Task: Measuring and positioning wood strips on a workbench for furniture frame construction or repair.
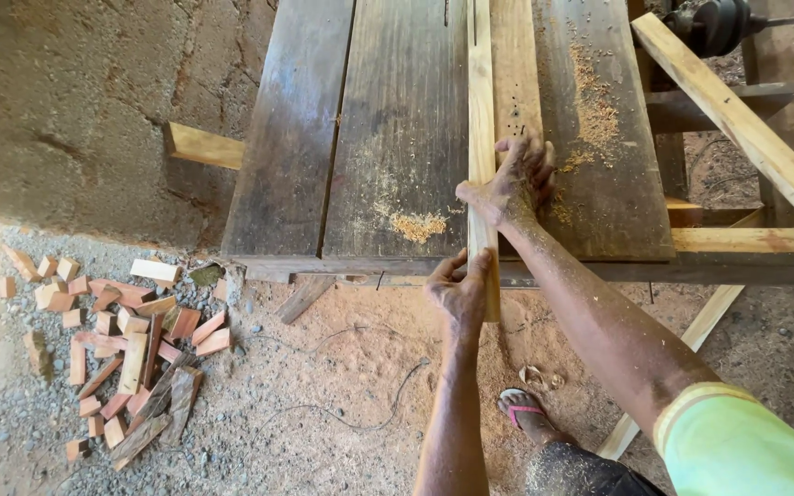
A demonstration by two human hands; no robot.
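A long, narrow strip of pale wood [481, 101] lies lengthwise on a dark plank table [397, 138], its near end sticking out over the front edge. My left hand [459, 289] grips that near end from the left. My right hand [516, 182] lies flat, fingers spread, pressing a wider pale board [515, 73] that lies right beside the strip, with the thumb against the strip. A thin slot [473, 18] in the table runs in line with the strip at the far end. Sawdust [417, 225] lies on the table near my hands.
A heap of several reddish wood offcuts [126, 335] lies on the gravel floor at left. A pale beam [737, 119] slants at the right by a dark motor [714, 23]. A thin cable [360, 418] trails across the sawdust-covered ground. My sandalled foot [526, 409] stands below the table.
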